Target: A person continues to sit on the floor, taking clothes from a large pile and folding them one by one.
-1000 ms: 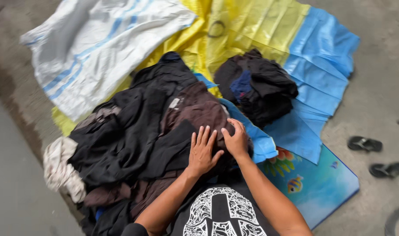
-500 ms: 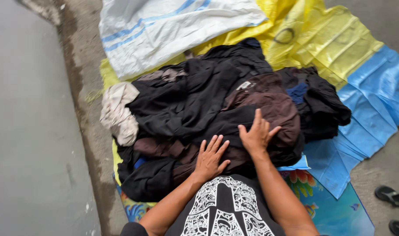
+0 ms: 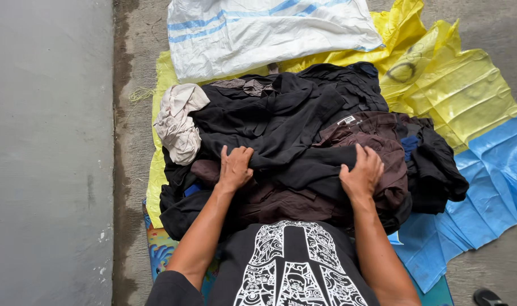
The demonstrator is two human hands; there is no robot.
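A heap of dark clothes (image 3: 292, 119) lies in front of me on a yellow and blue plastic sheet. My left hand (image 3: 234, 168) rests with curled fingers on a black garment at the heap's near left. My right hand (image 3: 361, 173) presses on a brown garment (image 3: 377, 148) at the near right, fingers bent into the cloth. I cannot tell whether either hand has cloth gripped. A black shirt with a white print (image 3: 295, 266) lies spread between my forearms. A pale crumpled cloth (image 3: 178, 120) sits at the heap's left edge.
A white woven sack with blue stripes (image 3: 258, 31) lies behind the heap. The yellow sheet (image 3: 457, 90) and blue sheet (image 3: 485, 187) spread to the right. Grey concrete floor (image 3: 49, 153) lies on the left. A black sandal (image 3: 488, 296) sits at the bottom right corner.
My hands have moved apart, the left to the left side of the heap and the right further right onto the brown garment. The camera view has shifted so the heap sits more centred.
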